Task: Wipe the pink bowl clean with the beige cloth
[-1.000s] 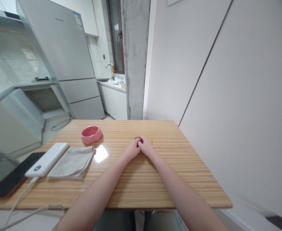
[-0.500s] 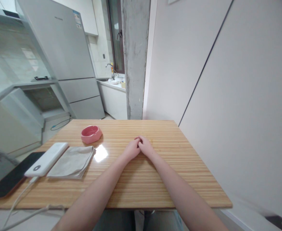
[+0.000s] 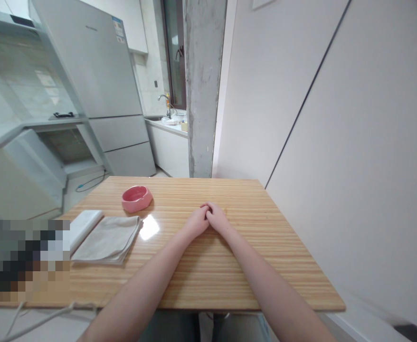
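Observation:
My left hand [image 3: 197, 221] and my right hand [image 3: 216, 217] meet on the wooden table [image 3: 230, 266], clasped together with their fingers closed around each other. No object shows in either one. To the left of them lies a folded beige cloth [image 3: 105, 239]. Farther back, a pink ashtray [image 3: 136, 199] with a faceted rim stands on the tabletop. Both forearms reach forward over the table's near edge.
Beside the cloth is a white power bank [image 3: 85, 229], partly covered by a pixelated patch. A white cable [image 3: 52, 317] hangs at the near left edge. A wall [image 3: 336, 166] runs along the right; a fridge [image 3: 87, 66] and sink counter [image 3: 167, 142] stand beyond.
The view has shifted slightly. The hands stay clasped in the same place on the table. A pixelated patch now hides part of the left side.

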`<state>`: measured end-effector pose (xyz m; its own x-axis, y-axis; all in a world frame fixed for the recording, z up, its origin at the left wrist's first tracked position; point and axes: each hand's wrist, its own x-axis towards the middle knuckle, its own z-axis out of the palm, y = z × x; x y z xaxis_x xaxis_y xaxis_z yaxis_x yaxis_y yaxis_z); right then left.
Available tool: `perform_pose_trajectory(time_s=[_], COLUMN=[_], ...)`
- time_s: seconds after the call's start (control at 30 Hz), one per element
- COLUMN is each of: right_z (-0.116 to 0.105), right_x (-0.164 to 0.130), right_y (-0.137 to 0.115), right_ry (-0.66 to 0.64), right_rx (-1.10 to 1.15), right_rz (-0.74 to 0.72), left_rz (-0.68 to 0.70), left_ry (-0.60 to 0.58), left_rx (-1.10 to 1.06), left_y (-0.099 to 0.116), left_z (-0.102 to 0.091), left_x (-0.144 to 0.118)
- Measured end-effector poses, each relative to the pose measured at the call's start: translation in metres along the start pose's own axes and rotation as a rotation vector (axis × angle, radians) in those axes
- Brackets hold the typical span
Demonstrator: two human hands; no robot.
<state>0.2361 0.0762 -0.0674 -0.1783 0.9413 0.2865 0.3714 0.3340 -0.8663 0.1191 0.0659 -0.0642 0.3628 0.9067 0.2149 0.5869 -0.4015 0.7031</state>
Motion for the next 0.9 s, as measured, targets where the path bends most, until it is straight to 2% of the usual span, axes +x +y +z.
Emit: perform_pose_trajectory(time_s=[0.27,0.33,0.4,0.43,0.57,0.6,0.63,0.7,0.77,0.9], right_z=[0.002,0.003,0.004,0.004,0.004,0.004,0.004,0.004,0.004,0.003], right_x=[0.001,0.001,0.002,0.002,0.004,0.004,0.004,0.003,0.003,0.001], right_y=[0.005,0.008,0.010,0.011,0.014,0.014,0.014,0.014,0.014,0.014], right_ry=[0.001,0.008,0.023,0.034,0.088,0.101,0.111,0.113,0.102,0.107], right_rx=[0.020,0.034,0.073,0.097,0.137,0.134,0.128,0.116,0.108,0.097], right_rz=[-0.019,-0.028,-0.027,-0.018,0.030,0.030,0.026,0.014,0.008,0.013], left_rz=[-0.011,0.031,0.056,0.022,-0.257,-0.332,-0.405,-0.523,-0.600,-0.650], left_ry=[-0.026,-0.075,-0.056,0.031,0.592,0.672,0.705,0.671,0.577,0.474], left_rx=[0.030,0.087,0.188,0.256,0.587,0.652,0.696,0.725,0.714,0.730], left_y=[0.001,0.003,0.005,0.006,-0.002,-0.007,-0.013,-0.026,-0.039,-0.057], left_z=[0.001,-0.010,-0.033,-0.048,-0.113,-0.125,-0.134,-0.144,-0.146,-0.143], left_x=[-0.001,-0.001,-0.002,-0.003,-0.018,-0.023,-0.028,-0.037,-0.043,-0.043])
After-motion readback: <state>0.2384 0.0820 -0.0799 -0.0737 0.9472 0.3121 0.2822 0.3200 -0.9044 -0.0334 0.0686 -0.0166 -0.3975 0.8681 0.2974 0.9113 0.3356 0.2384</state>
